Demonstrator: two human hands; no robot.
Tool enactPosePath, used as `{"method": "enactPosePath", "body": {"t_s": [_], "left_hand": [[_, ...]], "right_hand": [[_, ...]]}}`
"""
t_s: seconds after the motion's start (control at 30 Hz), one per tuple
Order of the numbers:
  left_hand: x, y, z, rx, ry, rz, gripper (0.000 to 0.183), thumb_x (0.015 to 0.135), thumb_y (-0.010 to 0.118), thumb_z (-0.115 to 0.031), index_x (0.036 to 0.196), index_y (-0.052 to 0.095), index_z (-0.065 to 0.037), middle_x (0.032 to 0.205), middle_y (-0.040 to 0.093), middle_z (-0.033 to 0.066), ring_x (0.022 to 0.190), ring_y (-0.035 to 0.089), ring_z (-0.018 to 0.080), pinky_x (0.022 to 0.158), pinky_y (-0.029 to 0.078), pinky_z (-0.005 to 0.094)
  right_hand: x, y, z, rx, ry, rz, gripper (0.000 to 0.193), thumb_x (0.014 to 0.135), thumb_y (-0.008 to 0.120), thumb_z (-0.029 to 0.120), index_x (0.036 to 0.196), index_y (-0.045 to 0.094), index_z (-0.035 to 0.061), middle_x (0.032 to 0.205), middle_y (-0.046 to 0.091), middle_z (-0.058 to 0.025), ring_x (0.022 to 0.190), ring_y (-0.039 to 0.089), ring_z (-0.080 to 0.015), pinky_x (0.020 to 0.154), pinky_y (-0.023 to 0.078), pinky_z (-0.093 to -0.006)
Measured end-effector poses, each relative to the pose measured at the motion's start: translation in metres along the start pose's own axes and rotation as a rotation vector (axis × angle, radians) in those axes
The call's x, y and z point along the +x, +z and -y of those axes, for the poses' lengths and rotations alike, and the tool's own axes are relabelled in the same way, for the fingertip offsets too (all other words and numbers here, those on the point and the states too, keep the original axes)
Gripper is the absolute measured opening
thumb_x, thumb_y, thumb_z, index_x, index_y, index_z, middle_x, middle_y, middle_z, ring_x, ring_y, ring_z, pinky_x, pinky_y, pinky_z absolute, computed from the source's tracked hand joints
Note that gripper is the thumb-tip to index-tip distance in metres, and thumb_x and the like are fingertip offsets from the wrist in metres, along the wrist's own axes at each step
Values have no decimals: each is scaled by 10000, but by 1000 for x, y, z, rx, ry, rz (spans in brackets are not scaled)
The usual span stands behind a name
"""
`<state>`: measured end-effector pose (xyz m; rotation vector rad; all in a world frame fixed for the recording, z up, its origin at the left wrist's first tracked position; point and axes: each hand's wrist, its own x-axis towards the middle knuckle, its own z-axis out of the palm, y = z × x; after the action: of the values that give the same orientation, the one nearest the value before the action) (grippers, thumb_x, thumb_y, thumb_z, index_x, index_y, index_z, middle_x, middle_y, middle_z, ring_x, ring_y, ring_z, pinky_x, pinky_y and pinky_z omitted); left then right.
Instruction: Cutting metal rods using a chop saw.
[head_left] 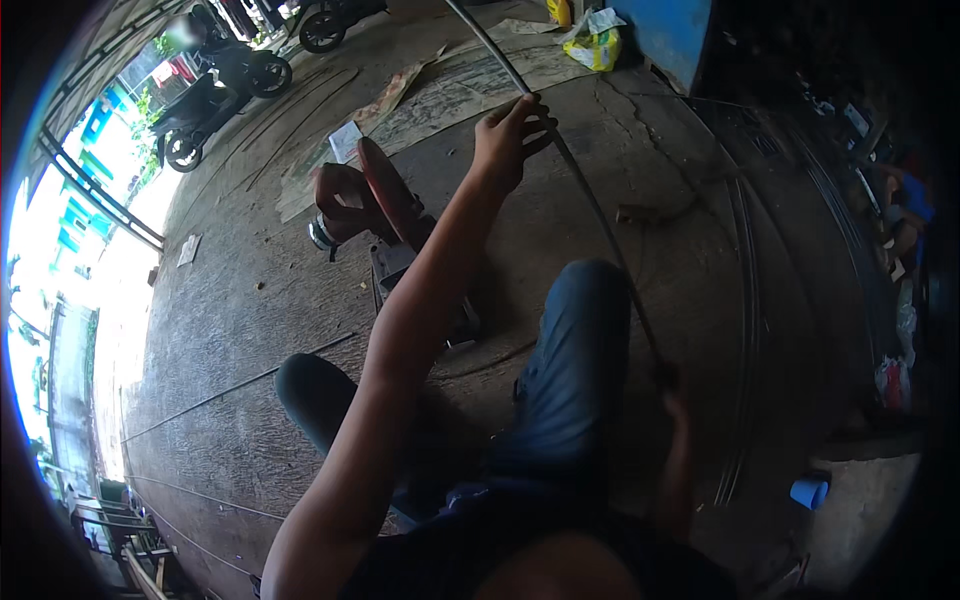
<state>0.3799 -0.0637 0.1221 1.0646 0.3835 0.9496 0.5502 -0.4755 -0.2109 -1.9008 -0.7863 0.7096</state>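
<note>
Presently | left hand (pixel 511 137) closed round rod (pixel 588 183), right of machine (pixel 389 188) | right hand (pixel 669 384) at rod, nearer than machine, grip too dark to tell

**One left hand (pixel 512 137), one right hand (pixel 669 384), one long rod (pixel 583 178)**

Beyond the left hand's grip, off to the left, are two motorbikes (pixel 215 92); beyond and to the right, one yellow-and-white bag (pixel 595 49). Left of that grip is one red machine (pixel 386 192). Right of the right hand's grip are one blue cup (pixel 809 492) and several thin floor rods (pixel 748 330), too dim to count exactly.
</note>
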Motion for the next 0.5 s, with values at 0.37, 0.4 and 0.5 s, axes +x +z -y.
{"method": "enactPosePath", "body": {"t_s": [0.37,0.4,0.5], "left_hand": [[7,2,84,315,-339,294,482,912,577,-329,1275,480,-28,1133,579,132,1041,595,264,891,502,380],[0,4,82,373,-351,311,504,914,572,-342,1303,466,-40,1161,574,133,1053,593,262,890,498,372],[-16,-5,76,450,-359,300,491,933,538,-344,1317,461,-48,1181,575,135,1051,597,251,893,491,358]], "right_hand": [[-89,4,20,-294,319,-239,409,895,586,226,1215,534,-23,1212,568,-204,1144,539,-315,931,439,-435],[-99,-1,12,-293,377,-269,409,895,586,226,1215,534,-23,1212,568,-204,1144,539,-315,931,439,-435],[-113,-10,-14,-330,399,-339,378,893,582,190,1200,540,-25,1181,576,-210,1129,545,-322,940,435,-436]]}}
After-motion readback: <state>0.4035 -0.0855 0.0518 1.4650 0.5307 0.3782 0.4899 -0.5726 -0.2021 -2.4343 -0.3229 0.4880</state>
